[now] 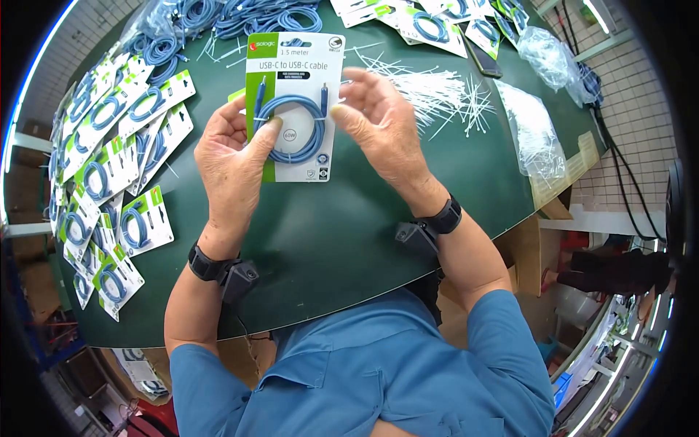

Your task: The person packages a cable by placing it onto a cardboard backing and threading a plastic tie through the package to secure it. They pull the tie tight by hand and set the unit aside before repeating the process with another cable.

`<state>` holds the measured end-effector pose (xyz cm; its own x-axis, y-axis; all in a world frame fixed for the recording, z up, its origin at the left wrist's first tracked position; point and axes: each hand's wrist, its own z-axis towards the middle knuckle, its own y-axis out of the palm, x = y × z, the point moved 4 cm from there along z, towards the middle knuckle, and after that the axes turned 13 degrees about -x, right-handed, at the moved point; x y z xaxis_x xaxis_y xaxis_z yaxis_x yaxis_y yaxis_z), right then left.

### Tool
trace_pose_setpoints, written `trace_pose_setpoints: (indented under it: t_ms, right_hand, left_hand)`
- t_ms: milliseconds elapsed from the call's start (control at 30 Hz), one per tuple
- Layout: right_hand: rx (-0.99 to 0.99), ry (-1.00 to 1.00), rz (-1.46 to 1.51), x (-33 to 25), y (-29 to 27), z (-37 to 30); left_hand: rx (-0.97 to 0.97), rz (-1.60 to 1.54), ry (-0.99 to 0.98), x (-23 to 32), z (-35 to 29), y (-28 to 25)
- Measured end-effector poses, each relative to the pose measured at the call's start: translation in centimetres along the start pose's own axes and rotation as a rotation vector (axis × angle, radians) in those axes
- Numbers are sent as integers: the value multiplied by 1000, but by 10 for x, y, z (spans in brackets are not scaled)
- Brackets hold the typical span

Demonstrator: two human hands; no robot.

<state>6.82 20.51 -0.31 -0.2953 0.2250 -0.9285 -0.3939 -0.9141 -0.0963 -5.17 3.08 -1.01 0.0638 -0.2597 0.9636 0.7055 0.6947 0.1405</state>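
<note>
A white and green cardboard card (309,164) stands upright over the table, facing me. On its front a coiled blue cable (318,135) is fixed with white ties, both plug ends pointing up. My left hand (231,153) pinches the card's left side, thumb across the front over the coil and fingers behind. At the card's right edge is my right hand (386,135), fingers spread and curved, with the thumb tip close to the edge. Whether that thumb touches the card I cannot tell. Nothing shows in the right hand.
Carded cables (105,175) overlap along the left of the green table (328,233); more cards (433,29) lie at the far right. Loose blue cables (255,18) heap at the back. White cable ties (429,87) lie beyond my right hand, beside a phone (482,58) and a plastic bag (531,131).
</note>
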Motion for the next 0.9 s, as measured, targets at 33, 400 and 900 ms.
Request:
trace_pose_setpoints:
  t_ms: [33, 400, 900]
  right_hand:
    - [-103, 119, 202, 5, 5, 0]
    - [-180, 192, 416, 16, 11, -4]
    - [82, 99, -1002, -30, -121, 37]
  left_hand:
    - [-20, 14, -5, -1, -1, 1]
    - [-116, -38, -6, -4, -13, 13]
    - [-133, -95, -66, -26, -11, 8]
